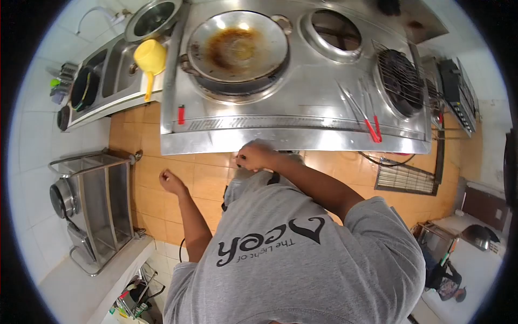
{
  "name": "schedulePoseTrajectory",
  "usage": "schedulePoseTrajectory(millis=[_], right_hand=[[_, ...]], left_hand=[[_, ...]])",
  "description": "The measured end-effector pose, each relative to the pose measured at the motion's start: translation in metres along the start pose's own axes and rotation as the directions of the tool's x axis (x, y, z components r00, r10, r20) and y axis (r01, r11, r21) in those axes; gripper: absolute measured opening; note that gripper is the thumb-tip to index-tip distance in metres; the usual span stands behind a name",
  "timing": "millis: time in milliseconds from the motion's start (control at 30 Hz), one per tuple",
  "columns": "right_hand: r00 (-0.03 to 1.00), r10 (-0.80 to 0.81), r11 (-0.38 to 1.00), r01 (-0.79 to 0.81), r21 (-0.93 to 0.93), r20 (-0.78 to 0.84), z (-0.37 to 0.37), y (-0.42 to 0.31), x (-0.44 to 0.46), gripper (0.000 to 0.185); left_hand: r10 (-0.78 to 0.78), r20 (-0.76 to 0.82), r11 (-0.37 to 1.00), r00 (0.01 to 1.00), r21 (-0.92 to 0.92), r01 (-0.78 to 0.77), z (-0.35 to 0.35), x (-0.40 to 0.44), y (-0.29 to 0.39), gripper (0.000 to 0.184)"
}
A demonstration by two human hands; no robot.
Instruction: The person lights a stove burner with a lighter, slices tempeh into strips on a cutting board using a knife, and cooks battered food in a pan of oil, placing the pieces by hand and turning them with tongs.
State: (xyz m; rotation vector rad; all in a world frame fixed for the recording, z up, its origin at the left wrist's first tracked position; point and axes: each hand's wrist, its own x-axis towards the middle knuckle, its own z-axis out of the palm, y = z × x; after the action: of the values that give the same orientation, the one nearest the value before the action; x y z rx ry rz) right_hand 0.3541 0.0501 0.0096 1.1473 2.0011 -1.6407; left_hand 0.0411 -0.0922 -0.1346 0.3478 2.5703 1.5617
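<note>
My right hand (257,156) is low against the front edge of the steel stove (302,139). Its fingers are curled and partly blurred, and whatever they may grip is hidden. Off to the left, above the orange tiled floor, hangs my left hand (172,182), loosely closed with nothing visible in it. A wide wok (240,48) with brown oily residue sits on the left burner. Near the stove's front left corner lies a red lighter (181,114). Metal tongs (360,110) with red handles rest toward the right.
A yellow dipper (150,58) stands by the sink (116,70) at the left. The middle burner ring (307,40) is uncovered; a wire grate (399,78) covers the right one. A metal rack (100,216) is left of me. Another grate (406,178) is on the floor.
</note>
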Motion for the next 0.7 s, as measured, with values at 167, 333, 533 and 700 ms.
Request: schedulePoseTrajectory(millis=[167, 333, 533, 700], right_hand=[[0.785, -0.171, 0.973, 0.228, 0.021, -0.596, -0.023, 0.145, -0.072, 0.031], [0.107, -0.296, 0.911, -0.269, -0.314, -0.949, -0.087, 0.301, -0.186, 0.053], [0.222, 0.138, 0.859, -0.513, 0.005, -0.965, -0.115, 0.386, -0.242, 0.099], [0.525, 0.106, 0.895, -0.42, -0.149, -0.844, -0.138, 0.443, -0.241, 0.085]], left_hand=[[-0.723, -0.069, 0.668, 0.687, -0.323, 0.67, -0.009, -0.053, -0.096, 0.045], [-0.789, 0.211, 0.501, 0.577, -0.322, 0.803, 0.024, -0.127, -0.179, 0.044], [-0.62, 0.681, 0.733, 0.39, 0.326, 0.597, 0.09, -0.263, -0.03, 0.026], [-0.368, 0.898, 0.929, 0.243, 0.347, 0.125, 0.124, -0.332, -0.023, 0.026]])
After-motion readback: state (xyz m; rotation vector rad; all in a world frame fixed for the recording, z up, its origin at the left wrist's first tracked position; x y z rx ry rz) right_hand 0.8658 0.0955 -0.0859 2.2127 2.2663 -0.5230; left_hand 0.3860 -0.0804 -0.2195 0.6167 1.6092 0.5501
